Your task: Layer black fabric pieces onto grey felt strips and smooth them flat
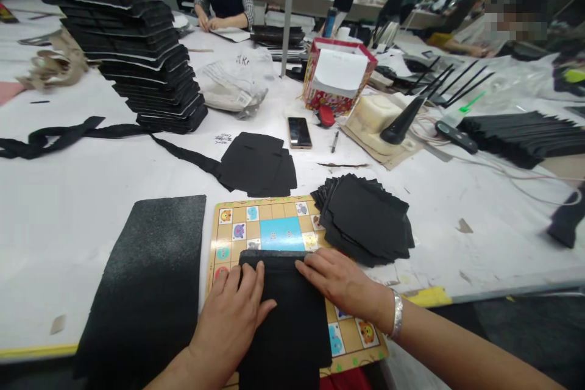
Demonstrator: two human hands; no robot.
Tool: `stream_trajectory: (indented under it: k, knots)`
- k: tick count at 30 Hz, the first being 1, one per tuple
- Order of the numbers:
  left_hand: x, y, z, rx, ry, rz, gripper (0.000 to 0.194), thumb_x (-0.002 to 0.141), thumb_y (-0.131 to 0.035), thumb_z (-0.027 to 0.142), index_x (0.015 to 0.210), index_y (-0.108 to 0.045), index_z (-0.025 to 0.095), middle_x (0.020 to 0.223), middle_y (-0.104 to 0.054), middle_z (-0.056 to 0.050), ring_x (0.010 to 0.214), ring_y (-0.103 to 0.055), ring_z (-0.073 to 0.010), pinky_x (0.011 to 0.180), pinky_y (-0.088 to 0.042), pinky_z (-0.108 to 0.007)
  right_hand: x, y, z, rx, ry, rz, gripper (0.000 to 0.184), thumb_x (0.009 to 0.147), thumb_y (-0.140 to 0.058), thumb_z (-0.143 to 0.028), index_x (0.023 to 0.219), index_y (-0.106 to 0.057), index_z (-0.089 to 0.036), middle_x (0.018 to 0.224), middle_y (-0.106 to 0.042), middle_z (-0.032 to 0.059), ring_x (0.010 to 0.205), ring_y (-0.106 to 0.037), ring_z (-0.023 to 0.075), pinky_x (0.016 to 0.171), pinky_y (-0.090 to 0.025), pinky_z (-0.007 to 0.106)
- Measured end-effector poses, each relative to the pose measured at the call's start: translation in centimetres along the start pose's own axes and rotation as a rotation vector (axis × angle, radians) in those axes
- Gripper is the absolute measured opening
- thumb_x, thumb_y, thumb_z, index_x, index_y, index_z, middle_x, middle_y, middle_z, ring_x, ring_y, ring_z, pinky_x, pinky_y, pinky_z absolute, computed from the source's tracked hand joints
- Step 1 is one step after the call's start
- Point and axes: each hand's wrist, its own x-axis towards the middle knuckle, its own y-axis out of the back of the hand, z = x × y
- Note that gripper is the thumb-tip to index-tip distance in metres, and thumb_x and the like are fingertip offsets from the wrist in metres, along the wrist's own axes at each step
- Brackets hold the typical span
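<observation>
Two bare hands here, both flat and spread, not gripping anything. The left hand [228,323] and right hand [340,280] sit apart, just pressing down on one black fabric piece [283,323] near its top edge. That piece lies on a printed board with cartoon animal squares [269,210], and its lower end hangs off the board's near edge. There's one silver bangle [397,315] on the right wrist.

Right beside the board is a loose pile of black cut pieces [365,219], and on the left there's one big speckled black sheet [146,280]. Further up the white worktable [59,244] there's a second, smaller black pile [258,164], with a long black strap [59,137] running into it. Behind that is one very tall stack of black pieces [132,42], plus another long stack [516,137] off to the right.

Also one smartphone [300,133], one pen [335,141] and one red patterned box [336,76]. Two co-workers [223,0] sit across the table, hands on their own stuff.
</observation>
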Motion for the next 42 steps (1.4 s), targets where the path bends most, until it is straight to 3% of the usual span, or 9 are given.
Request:
stream_trajectory:
  k: [8, 15, 21, 25, 28, 32, 36, 39, 42]
  knots:
    - [0.4, 0.5, -0.2, -0.078, 0.000, 0.167, 0.041, 0.086, -0.047, 0.043, 0.113, -0.061, 0.015, 0.124, -0.056, -0.011, 0.120, -0.042, -0.0309, 0.108, -0.017, -0.055, -0.6, 0.3, 0.1, -0.043, 0.019, -0.036, 0.027, 0.092, -0.038, -0.012, 0.113, -0.054, -0.008, 0.085, -0.058, 0.0085, 0.076, -0.048, 0.0172, 0.067, -0.043, 0.031]
    - [-0.1, -0.4, 0.8, 0.052, -0.050, 0.082, 0.069, 0.078, -0.053, 0.056, 0.125, -0.050, 0.005, 0.110, -0.060, -0.020, 0.104, -0.053, -0.0328, 0.095, -0.036, -0.047, -1.5, 0.4, 0.1, -0.082, 0.026, -0.098, 0.030, 0.092, -0.036, -0.012, 0.118, -0.051, -0.007, 0.091, -0.058, 0.0103, 0.080, -0.049, 0.0188, 0.070, -0.043, 0.033]
    - [0.3, -0.1, 1.4, 0.063, -0.056, 0.047, 0.066, 0.074, -0.057, 0.056, 0.124, -0.052, 0.013, 0.108, -0.060, -0.020, 0.103, -0.053, -0.0344, 0.091, -0.038, -0.047, -4.2, 1.8, 0.2, -0.202, -0.149, -0.089, 0.030, 0.089, -0.038, -0.009, 0.114, -0.054, -0.006, 0.094, -0.059, 0.0136, 0.082, -0.049, 0.0218, 0.068, -0.042, 0.035]
    - [0.4, -0.2, 1.8, 0.017, 0.005, 0.036, 0.064, 0.075, -0.056, 0.056, 0.123, -0.054, 0.014, 0.109, -0.060, -0.020, 0.104, -0.053, -0.0345, 0.092, -0.037, -0.048, -1.0, 0.7, -2.4, -0.121, -0.183, 0.001, 0.033, 0.089, -0.040, -0.011, 0.120, -0.050, -0.008, 0.098, -0.058, 0.0134, 0.088, -0.050, 0.0225, 0.074, -0.042, 0.037]
    - [0.0, -0.5, 1.6, -0.020, 0.041, 0.062, 0.063, 0.077, -0.052, 0.058, 0.122, -0.055, 0.014, 0.112, -0.060, -0.019, 0.105, -0.053, -0.0341, 0.093, -0.035, -0.049, 1.5, -0.7, -4.1, -0.072, -0.144, -0.020, 0.035, 0.088, -0.044, -0.015, 0.121, -0.048, -0.006, 0.098, -0.057, 0.0131, 0.088, -0.050, 0.0229, 0.075, -0.042, 0.037]
    - [-0.8, -1.1, 0.6, -0.075, 0.016, 0.114, 0.055, 0.085, -0.043, 0.052, 0.124, -0.052, 0.014, 0.120, -0.058, -0.014, 0.109, -0.052, -0.0281, 0.095, -0.034, -0.045, -0.3, -0.8, -3.5, -0.121, -0.156, -0.033, 0.035, 0.083, -0.044, -0.007, 0.118, -0.050, -0.006, 0.099, -0.058, 0.0138, 0.090, -0.050, 0.0239, 0.077, -0.043, 0.038]
    - [-0.9, -1.3, -0.1, -0.153, 0.090, 0.185, 0.047, 0.088, -0.039, 0.049, 0.117, -0.058, 0.016, 0.116, -0.062, -0.009, 0.105, -0.054, -0.0233, 0.091, -0.036, -0.038, -1.4, 0.2, -2.2, -0.107, -0.275, 0.023, 0.034, 0.080, -0.044, -0.001, 0.110, -0.055, -0.011, 0.095, -0.059, 0.0123, 0.086, -0.051, 0.0228, 0.075, -0.043, 0.037]
    - [-0.7, -1.2, -0.1, -0.148, 0.123, 0.210, 0.043, 0.088, -0.041, 0.048, 0.114, -0.060, 0.020, 0.117, -0.062, -0.008, 0.106, -0.054, -0.0238, 0.092, -0.036, -0.038, 2.2, 0.1, -2.6, 0.004, -0.372, 0.029, 0.025, 0.083, -0.047, -0.007, 0.105, -0.056, -0.015, 0.096, -0.058, 0.0101, 0.086, -0.052, 0.0210, 0.076, -0.043, 0.034]
    - [-0.7, -1.3, -0.1, -0.137, 0.138, 0.218, 0.043, 0.085, -0.045, 0.050, 0.114, -0.060, 0.021, 0.117, -0.061, -0.008, 0.105, -0.055, -0.0247, 0.092, -0.036, -0.039, 6.9, -0.1, -3.1, 0.057, -0.442, -0.086, 0.012, 0.084, -0.054, -0.018, 0.096, -0.056, -0.015, 0.090, -0.059, 0.0083, 0.083, -0.053, 0.0216, 0.072, -0.043, 0.033]
